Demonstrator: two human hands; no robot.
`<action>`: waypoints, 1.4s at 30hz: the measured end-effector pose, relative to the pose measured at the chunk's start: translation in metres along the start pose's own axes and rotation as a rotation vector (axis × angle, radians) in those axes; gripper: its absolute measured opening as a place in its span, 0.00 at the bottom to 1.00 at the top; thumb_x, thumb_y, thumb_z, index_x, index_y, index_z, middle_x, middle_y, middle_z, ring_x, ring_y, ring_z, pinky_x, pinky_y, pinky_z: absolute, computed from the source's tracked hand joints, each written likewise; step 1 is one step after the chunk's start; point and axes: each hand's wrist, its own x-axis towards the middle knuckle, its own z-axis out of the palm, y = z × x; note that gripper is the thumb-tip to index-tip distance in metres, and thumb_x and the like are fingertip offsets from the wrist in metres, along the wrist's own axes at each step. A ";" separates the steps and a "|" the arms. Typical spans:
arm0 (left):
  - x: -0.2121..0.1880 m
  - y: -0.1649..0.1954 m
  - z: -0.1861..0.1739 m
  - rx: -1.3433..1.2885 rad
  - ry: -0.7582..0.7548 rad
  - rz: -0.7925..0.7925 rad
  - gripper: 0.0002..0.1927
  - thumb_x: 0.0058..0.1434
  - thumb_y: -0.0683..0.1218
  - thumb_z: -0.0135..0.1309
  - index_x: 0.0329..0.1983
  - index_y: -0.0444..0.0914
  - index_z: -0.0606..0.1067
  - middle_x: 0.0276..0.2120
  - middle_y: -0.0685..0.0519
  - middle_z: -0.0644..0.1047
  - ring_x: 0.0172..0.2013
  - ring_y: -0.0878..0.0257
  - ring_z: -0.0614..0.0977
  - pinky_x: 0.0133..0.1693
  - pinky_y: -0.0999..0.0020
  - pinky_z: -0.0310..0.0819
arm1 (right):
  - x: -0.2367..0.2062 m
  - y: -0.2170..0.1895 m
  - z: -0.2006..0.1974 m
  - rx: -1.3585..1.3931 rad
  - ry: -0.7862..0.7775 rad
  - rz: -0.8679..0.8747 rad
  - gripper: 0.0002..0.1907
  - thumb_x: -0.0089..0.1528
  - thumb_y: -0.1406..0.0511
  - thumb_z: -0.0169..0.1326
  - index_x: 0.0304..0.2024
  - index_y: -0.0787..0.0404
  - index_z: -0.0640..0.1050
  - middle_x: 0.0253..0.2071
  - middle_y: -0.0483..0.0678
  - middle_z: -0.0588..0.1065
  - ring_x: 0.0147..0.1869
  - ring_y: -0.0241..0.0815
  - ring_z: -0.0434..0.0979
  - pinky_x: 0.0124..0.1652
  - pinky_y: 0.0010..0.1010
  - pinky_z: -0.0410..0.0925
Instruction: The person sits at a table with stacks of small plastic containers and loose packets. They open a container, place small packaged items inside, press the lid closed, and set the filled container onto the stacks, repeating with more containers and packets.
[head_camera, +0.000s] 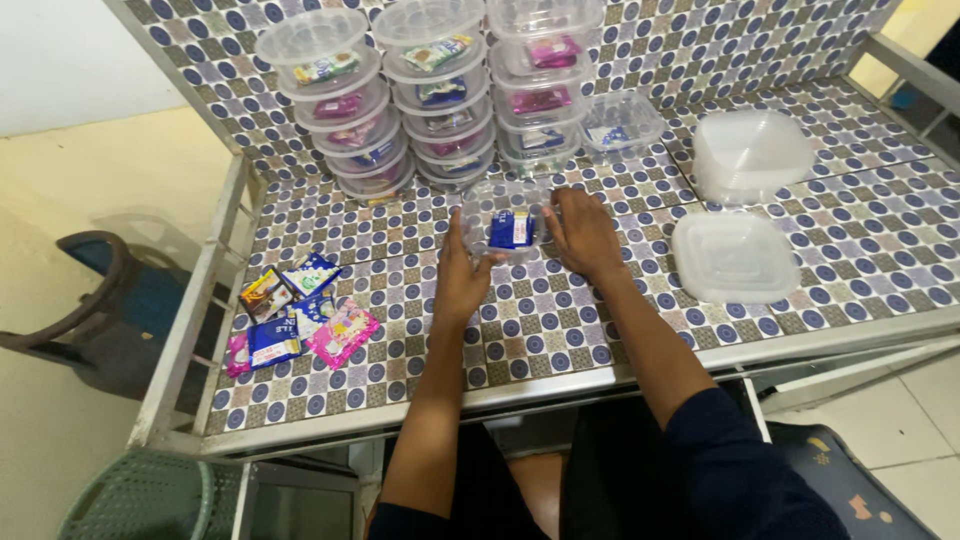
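Observation:
A clear plastic container (507, 205) with a blue packet (511, 230) inside sits on the patterned tabletop (560, 310) in the middle. My left hand (462, 272) grips its left side and my right hand (582, 234) grips its right side. Behind it stand three stacks of lidded clear containers (430, 95), each with a small packet inside.
A pile of loose snack packets (298, 315) lies at the left. A stack of clear lids (750, 152) and a single lid (733, 256) lie at the right. One container (622, 125) stands beside the stacks. A green basket (150, 495) and a dark chair (90, 300) are on the floor.

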 end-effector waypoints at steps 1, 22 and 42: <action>0.000 -0.001 0.000 0.037 0.017 0.033 0.55 0.56 0.49 0.68 0.78 0.38 0.48 0.68 0.34 0.65 0.67 0.42 0.70 0.65 0.52 0.68 | -0.003 -0.001 -0.001 -0.016 0.024 -0.030 0.16 0.72 0.58 0.47 0.48 0.65 0.73 0.43 0.57 0.75 0.48 0.58 0.75 0.50 0.49 0.64; -0.006 0.012 0.002 0.575 0.029 0.211 0.51 0.56 0.65 0.64 0.72 0.34 0.54 0.60 0.40 0.72 0.59 0.50 0.75 0.58 0.42 0.61 | -0.064 0.065 -0.118 -0.372 -0.276 0.809 0.52 0.57 0.34 0.48 0.74 0.56 0.61 0.71 0.74 0.53 0.77 0.76 0.44 0.67 0.75 0.39; -0.006 0.015 0.009 0.526 -0.060 0.140 0.42 0.64 0.64 0.52 0.72 0.37 0.54 0.60 0.38 0.71 0.61 0.45 0.73 0.59 0.36 0.56 | -0.065 0.082 -0.142 -0.460 -0.323 0.861 0.51 0.49 0.29 0.49 0.72 0.34 0.61 0.79 0.63 0.40 0.79 0.74 0.38 0.62 0.83 0.41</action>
